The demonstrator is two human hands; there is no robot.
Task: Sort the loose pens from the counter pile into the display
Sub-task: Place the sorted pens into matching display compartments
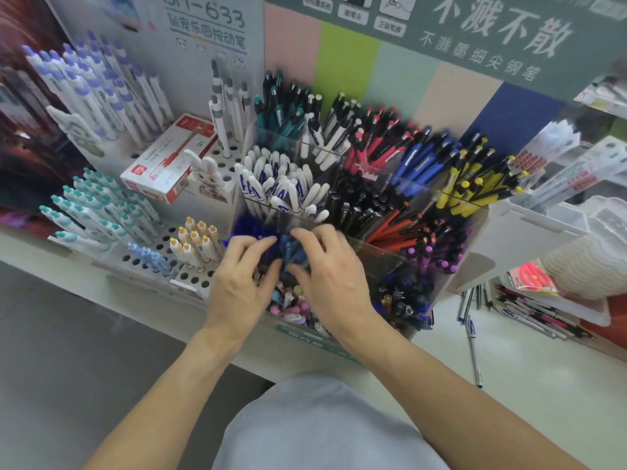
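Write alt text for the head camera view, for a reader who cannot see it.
Two hands, left hand and right hand, meet over a bunch of blue pens at the front of a clear compartmented pen display. More loose pens lie on the counter to its right.

Grey backboard (203, 35) reads "DM-633"; green sign (492, 32) reads "不溅不散".
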